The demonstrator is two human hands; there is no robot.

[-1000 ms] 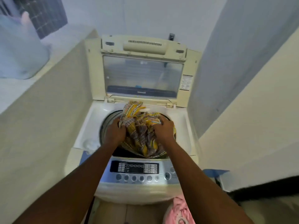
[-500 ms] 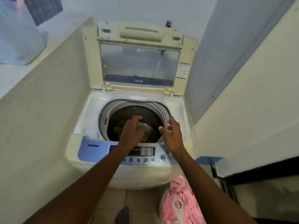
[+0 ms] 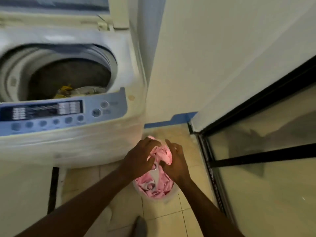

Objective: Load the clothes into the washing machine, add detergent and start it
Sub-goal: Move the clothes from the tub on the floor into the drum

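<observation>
The white top-loading washing machine (image 3: 71,144) fills the upper left, its lid up and drum open. A yellow patterned garment (image 3: 65,92) lies low in the drum. On the floor to the machine's right stands a pale basket (image 3: 168,196) holding pink clothes (image 3: 147,181). My left hand (image 3: 139,159) and my right hand (image 3: 176,164) are both down over the basket, fingers closed on a bunch of the pink cloth between them. The blue control panel (image 3: 51,115) runs along the machine's front edge.
A cream wall (image 3: 213,57) stands close on the right of the machine. A black-framed glass door (image 3: 256,151) lines the right side. The floor is beige tile (image 3: 164,218), with a grey foot (image 3: 141,226) at the bottom.
The yellow garment went down into the drum and both hands let go. The view swung down and right, and both hands now grip the pink clothes in the basket.
</observation>
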